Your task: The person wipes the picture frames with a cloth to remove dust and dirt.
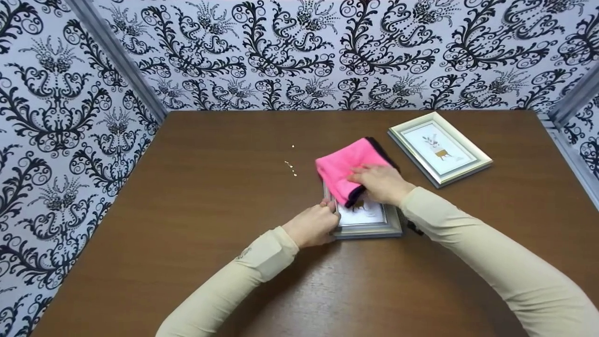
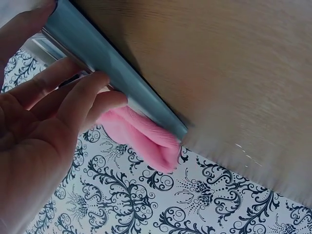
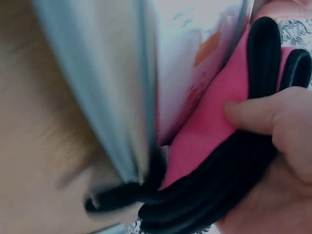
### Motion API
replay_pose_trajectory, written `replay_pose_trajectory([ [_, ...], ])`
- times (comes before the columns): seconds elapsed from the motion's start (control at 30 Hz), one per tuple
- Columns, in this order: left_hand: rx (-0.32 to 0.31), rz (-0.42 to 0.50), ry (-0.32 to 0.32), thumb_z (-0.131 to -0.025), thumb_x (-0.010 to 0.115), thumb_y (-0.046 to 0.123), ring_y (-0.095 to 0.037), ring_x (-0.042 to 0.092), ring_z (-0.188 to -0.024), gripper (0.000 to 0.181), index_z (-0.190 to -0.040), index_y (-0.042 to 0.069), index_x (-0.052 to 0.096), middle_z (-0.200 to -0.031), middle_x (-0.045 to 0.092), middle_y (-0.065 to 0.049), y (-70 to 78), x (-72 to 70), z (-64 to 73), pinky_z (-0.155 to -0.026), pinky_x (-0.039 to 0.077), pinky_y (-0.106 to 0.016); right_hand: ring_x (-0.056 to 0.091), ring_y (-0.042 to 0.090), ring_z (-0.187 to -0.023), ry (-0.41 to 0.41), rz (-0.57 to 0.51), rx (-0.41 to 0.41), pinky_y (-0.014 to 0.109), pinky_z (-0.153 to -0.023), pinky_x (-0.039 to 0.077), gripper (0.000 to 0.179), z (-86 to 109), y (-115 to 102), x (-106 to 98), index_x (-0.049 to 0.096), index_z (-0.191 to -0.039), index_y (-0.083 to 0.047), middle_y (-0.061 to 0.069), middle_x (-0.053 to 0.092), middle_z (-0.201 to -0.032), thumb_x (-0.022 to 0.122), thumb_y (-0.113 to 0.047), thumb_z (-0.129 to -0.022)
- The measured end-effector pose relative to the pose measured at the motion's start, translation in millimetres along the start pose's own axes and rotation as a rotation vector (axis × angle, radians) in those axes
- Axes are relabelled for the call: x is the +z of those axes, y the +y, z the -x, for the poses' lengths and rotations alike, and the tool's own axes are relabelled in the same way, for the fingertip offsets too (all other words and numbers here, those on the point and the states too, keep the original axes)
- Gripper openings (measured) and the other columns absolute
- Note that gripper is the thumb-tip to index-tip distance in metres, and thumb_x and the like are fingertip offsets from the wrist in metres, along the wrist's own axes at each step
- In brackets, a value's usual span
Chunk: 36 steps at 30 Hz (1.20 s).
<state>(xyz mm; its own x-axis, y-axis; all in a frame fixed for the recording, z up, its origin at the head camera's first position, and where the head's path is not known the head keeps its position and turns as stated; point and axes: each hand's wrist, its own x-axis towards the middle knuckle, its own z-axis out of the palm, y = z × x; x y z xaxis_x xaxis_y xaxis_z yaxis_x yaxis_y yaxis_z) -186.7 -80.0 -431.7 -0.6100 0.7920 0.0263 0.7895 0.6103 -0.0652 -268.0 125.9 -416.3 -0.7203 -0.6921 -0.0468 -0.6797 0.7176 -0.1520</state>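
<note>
A pink cloth (image 1: 348,164) with black edging lies folded over the upper part of a picture frame (image 1: 369,231). My right hand (image 1: 381,182) holds the cloth against the frame's face; in the right wrist view its thumb lies on the folded pink cloth (image 3: 209,126) beside the black edging. My left hand (image 1: 314,224) grips the frame's left side near the lower corner. Fingers and thumb stand around the frame's edge (image 2: 117,68) in the left wrist view. Cloth and right hand hide much of the picture, though a brown bit shows below.
A second framed picture (image 1: 440,150), showing a plant in a pot, lies at the back right of the brown table (image 1: 210,187). Several small pale specks (image 1: 291,167) lie left of the cloth. Patterned walls (image 1: 299,56) stand behind and at the sides.
</note>
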Motion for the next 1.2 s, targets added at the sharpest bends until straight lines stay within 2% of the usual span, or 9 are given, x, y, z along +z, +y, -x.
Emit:
replay_pose_trajectory([
  [0.2, 0.022, -0.016, 0.002, -0.078, 0.08, 0.027, -0.02, 0.052, -0.08, 0.029, -0.087, 0.005, 0.065, -0.089, 0.055, -0.009, 0.1, 0.7, 0.0, -0.072, 0.052, -0.03, 0.048, 0.045, -0.12, 0.01, 0.117, 0.193, 0.06, -0.091, 0.044, 0.041, 15.7, 2.6, -2.1, 0.063, -0.124, -0.003, 0.022, 0.056, -0.129, 0.055, 0.004, -0.085],
  [0.4, 0.009, -0.065, 0.044, -0.08, 0.078, 0.029, -0.024, 0.055, -0.094, 0.031, -0.092, 0.003, 0.066, -0.097, 0.055, -0.011, 2.7, 3.9, 5.2, -0.072, 0.054, -0.026, 0.057, 0.039, -0.078, 0.044, 0.096, 0.259, 0.051, -0.057, 0.052, 0.028, 14.2, -13.2, 2.7, 0.064, -0.101, 0.003, 0.019, 0.058, -0.086, 0.067, -0.005, -0.074],
  [0.57, 0.005, -0.199, 0.126, -0.084, 0.072, 0.018, -0.031, 0.06, -0.109, 0.022, -0.099, 0.002, 0.068, -0.113, 0.061, -0.018, 10.7, 9.7, 13.1, -0.069, 0.057, -0.028, 0.059, 0.039, -0.068, 0.108, 0.071, 0.304, 0.051, -0.052, 0.05, 0.015, 4.2, -28.2, 5.4, 0.061, -0.085, 0.003, 0.017, 0.058, -0.073, 0.067, -0.007, -0.075],
  [0.67, 0.034, -0.292, 0.18, -0.084, 0.066, 0.007, -0.029, 0.063, -0.106, 0.013, -0.096, 0.005, 0.07, -0.113, 0.064, -0.019, 16.8, 12.7, 16.4, -0.065, 0.057, -0.028, 0.061, 0.04, -0.069, 0.158, 0.081, 0.348, 0.051, -0.052, 0.049, 0.015, -2.0, -32.3, 6.8, 0.061, -0.085, 0.003, 0.018, 0.061, -0.073, 0.066, -0.01, -0.079],
  [0.77, 0.059, -0.349, 0.215, -0.084, 0.064, 0.005, -0.027, 0.064, -0.103, 0.01, -0.091, 0.007, 0.07, -0.108, 0.066, -0.017, 21.6, 14.8, 17.5, -0.066, 0.057, -0.027, 0.062, 0.039, -0.071, 0.162, 0.086, 0.365, 0.05, -0.053, 0.049, 0.018, -8.6, -34.3, 7.9, 0.06, -0.089, 0.004, 0.02, 0.062, -0.075, 0.064, -0.012, -0.082],
  [0.87, 0.076, -0.376, 0.233, -0.085, 0.062, 0.005, -0.026, 0.064, -0.103, 0.009, -0.089, 0.008, 0.069, -0.106, 0.067, -0.016, 23.7, 17.3, 16.8, -0.07, 0.056, -0.025, 0.063, 0.039, -0.076, 0.138, 0.036, 0.296, 0.051, -0.06, 0.052, 0.019, -13.0, -36.1, 7.8, 0.061, -0.096, 0.003, 0.02, 0.064, -0.082, 0.064, -0.011, -0.083],
  [0.97, 0.09, -0.381, 0.235, -0.085, 0.061, 0.006, -0.026, 0.063, -0.103, 0.009, -0.09, 0.008, 0.069, -0.105, 0.067, -0.015, 23.7, 19.1, 16.9, -0.075, 0.055, -0.025, 0.063, 0.039, -0.094, 0.105, -0.077, 0.164, 0.052, -0.078, 0.052, 0.032, -12.1, -37.4, 8.3, 0.062, -0.115, 0.001, 0.02, 0.067, -0.103, 0.064, -0.007, -0.084],
  [1.07, 0.097, -0.379, 0.235, -0.086, 0.061, 0.006, -0.024, 0.063, -0.099, 0.008, -0.09, 0.008, 0.068, -0.103, 0.066, -0.013, 22.6, 20.4, 17.9, -0.076, 0.055, -0.024, 0.055, 0.037, -0.116, 0.078, -0.202, 0.036, 0.05, -0.098, 0.043, 0.047, -7.2, -36.1, 8.7, 0.056, -0.131, -0.001, 0.018, 0.06, -0.126, 0.061, 0.0, -0.085],
  [1.2, 0.093, -0.371, 0.236, -0.086, 0.063, 0.006, -0.019, 0.061, -0.088, 0.005, -0.087, 0.009, 0.067, -0.096, 0.066, -0.009, 21.8, 19.9, 19.4, -0.068, 0.055, -0.023, 0.046, 0.038, -0.126, 0.036, -0.267, -0.13, 0.048, -0.108, 0.032, 0.052, -1.4, -27.4, 7.9, 0.055, -0.132, 0.002, 0.019, 0.054, -0.134, 0.057, 0.011, -0.081],
])
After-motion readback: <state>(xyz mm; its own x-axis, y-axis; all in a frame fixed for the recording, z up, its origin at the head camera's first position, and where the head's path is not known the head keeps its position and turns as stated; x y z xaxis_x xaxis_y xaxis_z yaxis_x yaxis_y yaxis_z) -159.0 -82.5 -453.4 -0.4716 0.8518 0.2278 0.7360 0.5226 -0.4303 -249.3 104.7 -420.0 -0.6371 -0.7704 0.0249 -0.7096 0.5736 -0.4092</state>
